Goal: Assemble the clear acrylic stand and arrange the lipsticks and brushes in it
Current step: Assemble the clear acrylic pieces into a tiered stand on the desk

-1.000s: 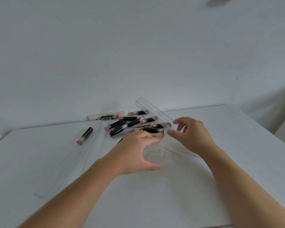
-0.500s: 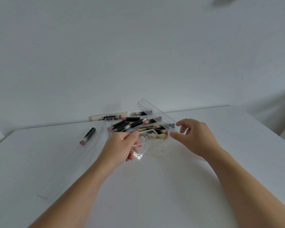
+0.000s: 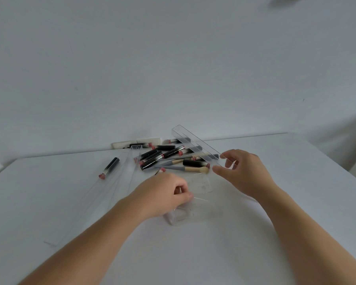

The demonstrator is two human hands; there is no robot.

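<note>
My left hand pinches a small clear acrylic side panel low over the white table. Another small clear panel lies flat just beyond it. My right hand hovers with fingers apart at the near end of a long clear acrylic tray, which is propped up at an angle; I cannot tell whether it touches it. Several black lipsticks with pink ends and grey-handled brushes lie in a pile behind the hands. One lipstick lies apart on the left.
Two long clear acrylic strips lie flat on the left, running toward the table's front. A white power strip sits at the back edge against the wall. The table's right edge drops off at the far right.
My left hand has drawn the small clear panel toward me and lowered it near the table. My right hand has barely moved.
</note>
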